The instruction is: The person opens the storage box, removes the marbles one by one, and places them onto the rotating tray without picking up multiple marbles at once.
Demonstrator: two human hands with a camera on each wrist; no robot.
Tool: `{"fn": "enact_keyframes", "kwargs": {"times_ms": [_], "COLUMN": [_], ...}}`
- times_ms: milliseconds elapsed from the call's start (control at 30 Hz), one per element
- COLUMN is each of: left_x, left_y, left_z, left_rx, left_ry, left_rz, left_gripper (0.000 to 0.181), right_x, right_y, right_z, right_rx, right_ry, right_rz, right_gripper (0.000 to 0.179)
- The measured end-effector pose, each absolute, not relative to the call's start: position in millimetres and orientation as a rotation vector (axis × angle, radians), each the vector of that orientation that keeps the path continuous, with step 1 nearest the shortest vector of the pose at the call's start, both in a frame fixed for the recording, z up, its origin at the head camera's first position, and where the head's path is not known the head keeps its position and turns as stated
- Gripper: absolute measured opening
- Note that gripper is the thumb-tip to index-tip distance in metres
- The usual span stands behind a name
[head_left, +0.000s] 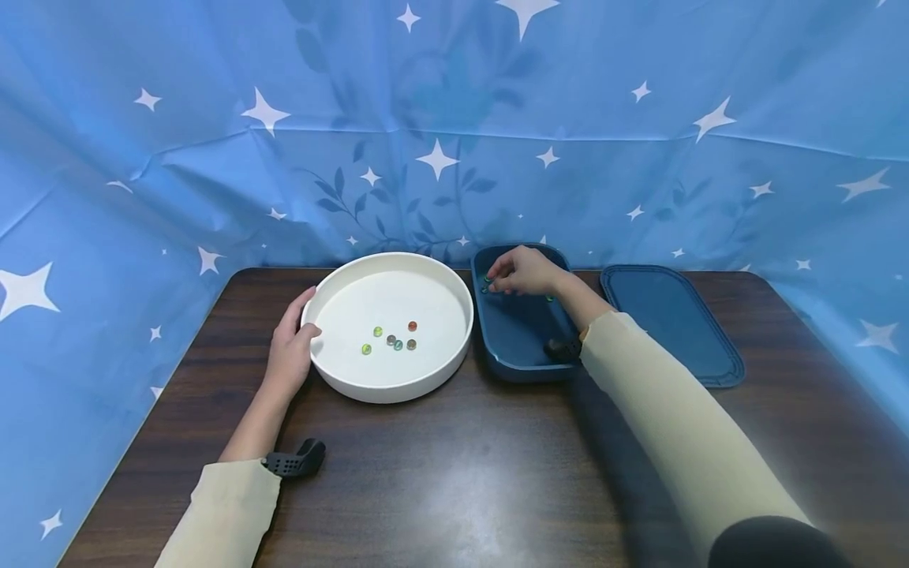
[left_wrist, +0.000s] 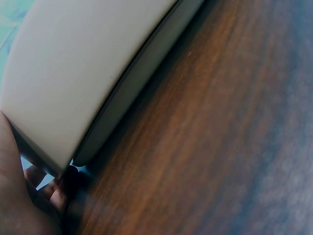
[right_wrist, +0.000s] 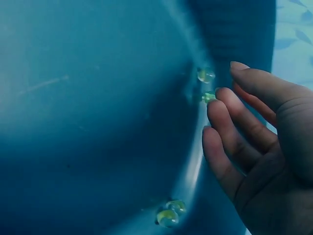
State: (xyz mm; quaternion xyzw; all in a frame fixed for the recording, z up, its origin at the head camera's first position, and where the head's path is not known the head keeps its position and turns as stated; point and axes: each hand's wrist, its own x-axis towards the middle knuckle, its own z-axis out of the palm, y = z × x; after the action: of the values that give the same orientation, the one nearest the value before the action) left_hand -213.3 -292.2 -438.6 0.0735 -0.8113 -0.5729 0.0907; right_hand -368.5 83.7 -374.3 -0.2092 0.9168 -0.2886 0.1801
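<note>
A round white tray (head_left: 393, 386) stands at the left, with several glass marbles (head_left: 378, 331) on its floor. My left hand (head_left: 289, 335) grips its left rim, the thumb over the edge and the fingers around the outside. My right hand (head_left: 525, 272) reaches into a dark blue rectangular bin (head_left: 521, 371), fingers loosely bent. In the right wrist view, two green-yellow marbles (right_wrist: 206, 75) lie along the bin's curved edge, right at the fingertips (right_wrist: 215, 110). Two more marbles (right_wrist: 167, 218) sit together lower along that edge.
A flat dark blue lid (head_left: 675, 323) lies on the brown wooden table (head_left: 454, 473) to the right of the bin. Behind the table hangs a blue curtain (head_left: 454, 142) with white stars. The bin stands close beside the white tray.
</note>
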Motion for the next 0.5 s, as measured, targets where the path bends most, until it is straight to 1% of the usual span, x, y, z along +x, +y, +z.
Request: {"fn": "enact_keyframes", "kwargs": {"times_ms": [200, 500], "left_x": [-213.7, -213.4], "left_y": [-292.1, -292.3], "left_z": [-438.9, -438.9], "left_rx": [0.205, 0.216], "left_ry": [-2.405, -2.405], "left_rz": [-1.707, -1.712], "left_gripper": [0.072, 0.072], "right_x": [-370.4, -372.5], "right_y": [80.3, 80.4], "right_z": [-382.2, -387.8], "right_rx": [-0.569, -0.551], "right_ry": [2.62, 2.642], "right_rz": [-0.769, -0.732], "right_gripper": [0.023, 0.029]}}
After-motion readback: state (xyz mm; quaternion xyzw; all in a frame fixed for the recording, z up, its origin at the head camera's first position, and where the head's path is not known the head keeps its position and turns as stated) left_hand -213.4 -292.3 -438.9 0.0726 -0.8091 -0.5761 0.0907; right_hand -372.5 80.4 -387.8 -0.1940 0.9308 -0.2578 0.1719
